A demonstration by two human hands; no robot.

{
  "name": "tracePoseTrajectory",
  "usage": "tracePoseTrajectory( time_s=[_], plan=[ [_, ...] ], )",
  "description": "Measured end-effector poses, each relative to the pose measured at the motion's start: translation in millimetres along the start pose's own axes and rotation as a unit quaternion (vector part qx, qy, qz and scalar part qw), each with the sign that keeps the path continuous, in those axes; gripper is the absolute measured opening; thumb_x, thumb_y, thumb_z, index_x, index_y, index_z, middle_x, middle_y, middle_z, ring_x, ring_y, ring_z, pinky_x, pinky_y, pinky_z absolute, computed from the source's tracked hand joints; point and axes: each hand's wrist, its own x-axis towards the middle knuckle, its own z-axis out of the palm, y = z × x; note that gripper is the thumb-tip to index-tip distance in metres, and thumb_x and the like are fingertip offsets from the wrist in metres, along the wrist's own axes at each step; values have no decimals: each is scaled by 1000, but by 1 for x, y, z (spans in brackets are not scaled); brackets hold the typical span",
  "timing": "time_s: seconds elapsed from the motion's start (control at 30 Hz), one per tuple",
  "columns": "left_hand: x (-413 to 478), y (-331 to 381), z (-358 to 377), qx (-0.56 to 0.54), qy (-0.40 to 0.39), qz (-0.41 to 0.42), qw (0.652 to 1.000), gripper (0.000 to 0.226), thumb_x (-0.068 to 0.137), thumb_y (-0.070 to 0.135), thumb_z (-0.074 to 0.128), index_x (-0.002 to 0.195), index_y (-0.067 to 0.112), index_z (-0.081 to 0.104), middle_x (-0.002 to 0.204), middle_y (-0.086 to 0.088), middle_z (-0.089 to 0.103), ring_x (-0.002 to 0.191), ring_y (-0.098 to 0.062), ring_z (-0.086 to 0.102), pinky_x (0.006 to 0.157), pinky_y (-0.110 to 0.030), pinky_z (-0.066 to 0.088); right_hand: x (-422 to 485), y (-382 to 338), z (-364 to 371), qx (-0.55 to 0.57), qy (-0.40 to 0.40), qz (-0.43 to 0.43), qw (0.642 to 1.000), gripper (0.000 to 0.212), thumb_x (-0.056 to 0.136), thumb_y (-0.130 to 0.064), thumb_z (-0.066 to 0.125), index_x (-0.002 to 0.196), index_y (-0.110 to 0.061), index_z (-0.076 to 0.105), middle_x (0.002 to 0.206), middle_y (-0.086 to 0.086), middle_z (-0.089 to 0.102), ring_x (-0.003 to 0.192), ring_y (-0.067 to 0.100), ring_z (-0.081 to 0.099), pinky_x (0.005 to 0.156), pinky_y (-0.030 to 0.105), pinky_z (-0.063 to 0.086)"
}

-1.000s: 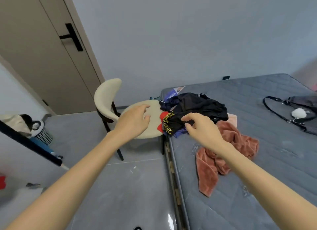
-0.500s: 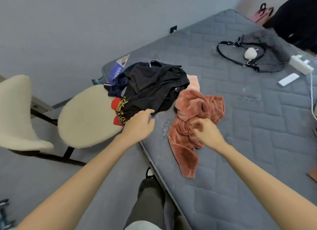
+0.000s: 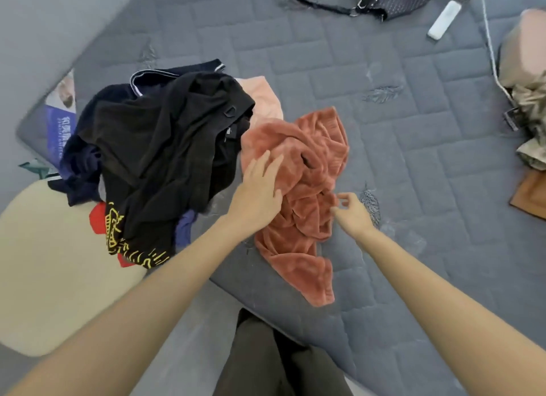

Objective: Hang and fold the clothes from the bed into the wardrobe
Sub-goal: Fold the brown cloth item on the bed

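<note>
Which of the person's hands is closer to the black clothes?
Left. The left hand rests on the rust fleece just beside the black clothes; the right hand is at the fleece's far edge.

Quilted grey mattress (image 3: 413,159) filled the view, cream chair seat (image 3: 44,277) just beside it, grey floor (image 3: 201,336) below.

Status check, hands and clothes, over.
Left hand flat on rust fleece garment. Right hand at its edge, grip unclear. Black clothes pile lies against it.
</note>
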Motion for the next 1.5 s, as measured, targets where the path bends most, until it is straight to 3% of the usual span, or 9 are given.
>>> tracePoseTrajectory(
  time_s=[0.2, 0.33, 0.5, 0.63, 0.9, 1.07, 1.23, 1.33, 1.5],
  plan=[
    [96, -15, 43, 127, -16, 85, 988, 56, 94, 41, 48, 147, 29, 32, 161, -1, -4, 147, -29, -10, 116, -57, 6, 83, 10, 25, 155, 29, 92, 983, 37, 95, -27, 51, 131, -18, 48, 125, 10, 59, 105, 26, 59, 82, 41, 52],
    [140, -28, 78, 122, -47, 61, 990, 48, 93, 58, 38, 132, 32, 47, 159, 2, 14, 147, -25, -3, 113, -60, -6, 120, 20, 40, 298, -22, 161, 940, 48, 98, -34, 49, 141, -17, 37, 130, 7, 54, 102, 21, 50, 67, 28, 45],
    [137, -55, 105, 142, 1, 64, 988, 30, 93, 41, 49, 110, 18, 59, 136, -3, 45, 121, -30, 42, 97, -47, 37, 148, 27, 49, 312, -56, 150, 937, 40, 90, -43, 61, 120, -18, 60, 108, -2, 66, 102, 15, 58, 73, 27, 44],
    [107, -71, 109, 134, -8, 12, 991, 31, 95, 36, 48, 119, 17, 56, 132, -4, 45, 108, -35, 46, 88, -44, 41, 152, 25, 50, 349, -72, 171, 919, 17, 84, -29, 72, 96, -18, 66, 93, -1, 65, 90, 11, 57, 75, 24, 48],
    [25, -88, 113, 123, -175, -97, 972, 32, 95, 28, 39, 119, 14, 55, 125, -10, 50, 110, -39, 52, 93, -43, 43, 94, 28, 24, 244, 88, -1, 966, 9, 78, -10, 64, 76, -16, 58, 69, -5, 55, 64, 8, 51, 56, 19, 42],
    [-55, -86, 134, 151, -345, -116, 919, 41, 91, 40, 51, 127, 19, 51, 126, -6, 47, 116, -30, 52, 91, -36, 44, 37, 46, -1, 123, 27, -123, 984, 16, 71, -10, 66, 67, -25, 63, 63, -5, 53, 62, 10, 47, 62, 26, 41],
    [-70, -39, 117, 70, -99, -102, 987, 18, 91, 31, 52, 104, 20, 55, 108, 2, 53, 101, -20, 55, 76, -33, 44, -18, 84, -6, -18, -50, -223, 973, 35, 74, -2, 68, 70, -36, 64, 72, -3, 41, 70, 7, 43, 66, 20, 34],
    [-60, -5, 105, 46, 68, 48, 995, 37, 84, 8, 57, 120, 15, 52, 120, -2, 52, 110, -21, 50, 85, -32, 46, -30, 104, -5, -55, -82, -257, 961, 28, 77, 0, 69, 92, -23, 76, 76, -7, 34, 72, 4, 40, 66, 10, 32],
    [-33, 31, 112, 227, -31, 226, 947, 81, 77, -7, 53, 146, 29, 31, 155, 0, 25, 142, -28, 22, 103, -41, 35, -33, 132, -8, -104, -179, -261, 943, 40, 80, 3, 67, 107, -25, 72, 97, -5, 51, 87, 8, 57, 82, 22, 46]
  ],
)
